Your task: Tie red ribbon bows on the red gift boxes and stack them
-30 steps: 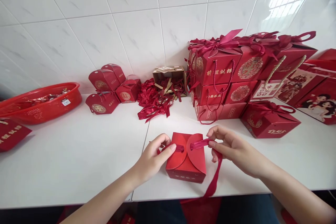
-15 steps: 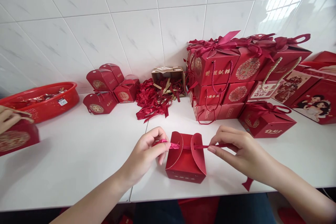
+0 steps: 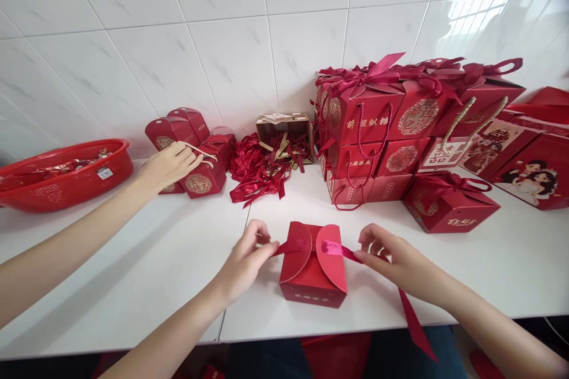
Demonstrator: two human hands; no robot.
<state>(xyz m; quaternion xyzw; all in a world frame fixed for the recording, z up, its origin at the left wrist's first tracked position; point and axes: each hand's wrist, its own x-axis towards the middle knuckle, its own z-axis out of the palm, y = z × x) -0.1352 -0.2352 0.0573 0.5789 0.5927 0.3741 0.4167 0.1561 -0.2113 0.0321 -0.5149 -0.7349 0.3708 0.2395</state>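
A red gift box (image 3: 313, 291) with rounded top flaps stands on the white table in front of me. A dark red ribbon (image 3: 291, 247) runs across its top and through the flaps. My left hand (image 3: 253, 254) pinches the ribbon just left of the box. On the right side my right hand (image 3: 386, 251) pinches the other stretch, and its loose tail hangs below that hand past the table's front edge.
At the left another person's hand (image 3: 171, 163) holds a red box (image 3: 202, 182) by its cord beside other boxes. A red basket (image 3: 66, 189) stands far left. Loose ribbons (image 3: 260, 183) lie by a cardboard box (image 3: 306, 124). Stacked gift boxes (image 3: 368, 112) and a single tied box (image 3: 451, 207) are right.
The ribbon has shifted rightward through the flaps, and its right tail hangs longer. Another person's hand has moved a red box from the far left to the group by the wall.
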